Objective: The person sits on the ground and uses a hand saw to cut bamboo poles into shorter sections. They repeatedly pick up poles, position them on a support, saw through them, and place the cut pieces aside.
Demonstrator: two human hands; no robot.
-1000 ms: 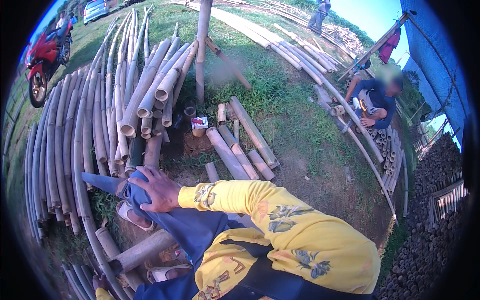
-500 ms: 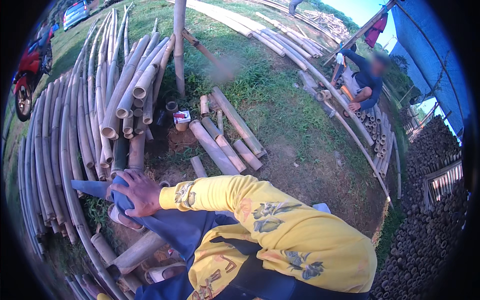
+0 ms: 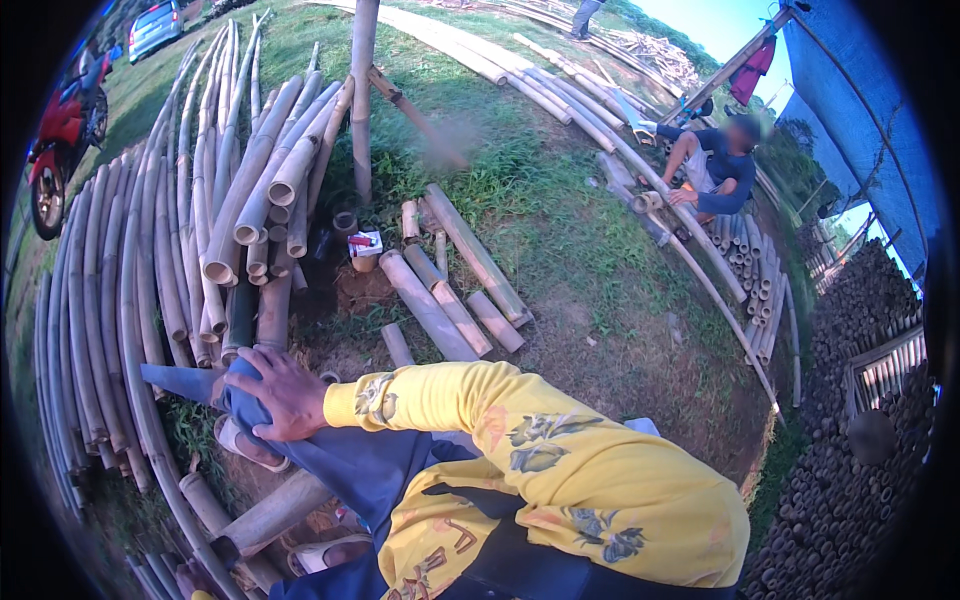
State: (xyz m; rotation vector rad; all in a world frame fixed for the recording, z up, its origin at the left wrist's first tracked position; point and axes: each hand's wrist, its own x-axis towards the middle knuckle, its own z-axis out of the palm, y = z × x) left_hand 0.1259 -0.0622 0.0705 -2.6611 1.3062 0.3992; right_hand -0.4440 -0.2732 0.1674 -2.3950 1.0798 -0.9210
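My right hand, in a yellow printed sleeve, lies over the bent knee of my blue trousers. Its fingers are spread on the cloth. A flat, blue-grey, blade-like piece juts leftward beside the knee; how it is held is hidden. At the lower left rim, part of my left hand shows dark beside a bit of yellow sleeve, its fingers too unclear to read. Near it, a thick bamboo piece lies slanting by my sandalled feet, across another bamboo length.
Long bamboo poles are stacked at left. Cut bamboo pieces lie ahead, near an upright post. A co-worker crouches at right by a long pole. Many short bamboo pieces are piled along the right.
The co-worker has shifted slightly, with the arms now lower and a pale blade-like tool showing beside them. My right hand stays on the knee, and my view has shifted slightly.
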